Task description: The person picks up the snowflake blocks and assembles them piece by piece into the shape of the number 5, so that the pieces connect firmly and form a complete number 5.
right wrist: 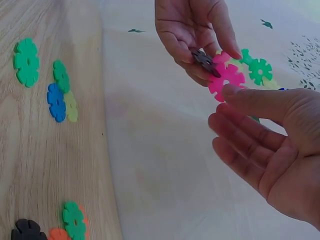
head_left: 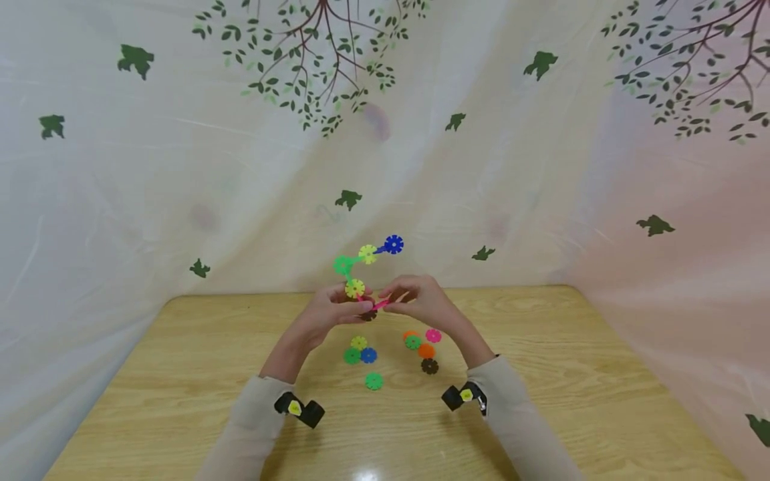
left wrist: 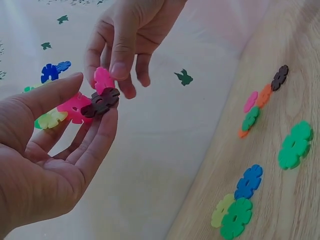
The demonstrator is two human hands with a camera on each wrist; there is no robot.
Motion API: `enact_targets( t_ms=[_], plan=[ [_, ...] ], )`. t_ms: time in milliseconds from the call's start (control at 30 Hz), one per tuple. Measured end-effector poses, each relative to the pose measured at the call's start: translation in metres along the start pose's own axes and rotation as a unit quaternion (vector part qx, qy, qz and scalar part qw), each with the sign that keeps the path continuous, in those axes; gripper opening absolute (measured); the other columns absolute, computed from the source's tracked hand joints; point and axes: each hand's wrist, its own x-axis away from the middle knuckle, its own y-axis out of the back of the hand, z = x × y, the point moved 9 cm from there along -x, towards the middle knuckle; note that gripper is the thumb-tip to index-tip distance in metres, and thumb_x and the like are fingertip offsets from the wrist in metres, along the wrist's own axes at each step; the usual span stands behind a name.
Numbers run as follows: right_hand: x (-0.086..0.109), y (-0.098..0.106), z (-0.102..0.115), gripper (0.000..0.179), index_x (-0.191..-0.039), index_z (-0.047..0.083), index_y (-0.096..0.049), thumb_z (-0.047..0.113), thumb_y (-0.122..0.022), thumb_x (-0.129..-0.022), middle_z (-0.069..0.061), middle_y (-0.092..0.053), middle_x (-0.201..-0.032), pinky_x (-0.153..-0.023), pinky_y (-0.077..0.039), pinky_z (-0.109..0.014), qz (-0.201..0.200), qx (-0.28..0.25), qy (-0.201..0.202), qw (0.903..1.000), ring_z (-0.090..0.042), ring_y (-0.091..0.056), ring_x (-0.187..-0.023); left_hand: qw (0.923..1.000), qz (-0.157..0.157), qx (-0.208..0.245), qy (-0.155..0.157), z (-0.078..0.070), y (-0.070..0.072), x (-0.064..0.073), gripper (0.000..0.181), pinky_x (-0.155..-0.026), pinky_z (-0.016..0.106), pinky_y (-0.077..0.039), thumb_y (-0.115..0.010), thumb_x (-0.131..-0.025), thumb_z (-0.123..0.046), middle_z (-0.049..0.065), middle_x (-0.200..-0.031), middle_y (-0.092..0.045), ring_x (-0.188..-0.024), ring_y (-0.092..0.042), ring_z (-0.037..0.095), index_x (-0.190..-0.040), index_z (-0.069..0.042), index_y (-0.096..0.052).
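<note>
Left grip (head_left: pixel 331 309) holds multicoloured notched-plastic-disc chain (head_left: pixel 343 265); right grip (head_left: pixel 419 298) pinches flower-shaped pink plastic disc (right wrist: pixel 230 75).
Crooked push could pop chain apart.

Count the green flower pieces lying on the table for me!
3: one green piece beside a blue piece and a yellow piece, another green piece overlapping an orange piece, and a third green piece apart from the rest. More could be hidden underneath.

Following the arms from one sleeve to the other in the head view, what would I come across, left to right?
Left sleeve → left hand → pink disc → right hand → right sleeve.
</note>
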Motion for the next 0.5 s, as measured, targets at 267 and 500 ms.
enact_targets(
  t_ms=[267,500],
  plan=[
    [0.004,-0.005,-0.015,0.019,-0.109,0.004,-0.074,0.007,-0.076,-0.091,-0.017,-0.074,-0.104,-0.082,-0.061,-0.031,0.098,0.022,-0.037,0.9943,-0.017,-0.072,-0.087,0.9996,-0.005,-0.022,0.016,0.005,0.008,0.000,0.042,-0.096,0.040,-0.059,-0.070,-0.097,-0.018,0.009,-0.114,-0.073,-0.098,-0.073,0.018,-0.135,0.000,-0.062],
    [0.021,-0.012,-0.031,0.017,-0.107,0.003,-0.075,0.006,-0.076,-0.090,-0.015,-0.075,-0.102,-0.081,-0.058,-0.024,0.208,0.056,-0.039,0.9758,-0.012,-0.070,-0.087,0.9994,0.011,-0.027,0.017,0.005,0.012,0.000,0.041,-0.096,0.041,-0.059,-0.067,-0.099,-0.015,0.016,-0.122,-0.071,-0.098,-0.072,0.015,-0.136,0.002,-0.061]
  ],
)
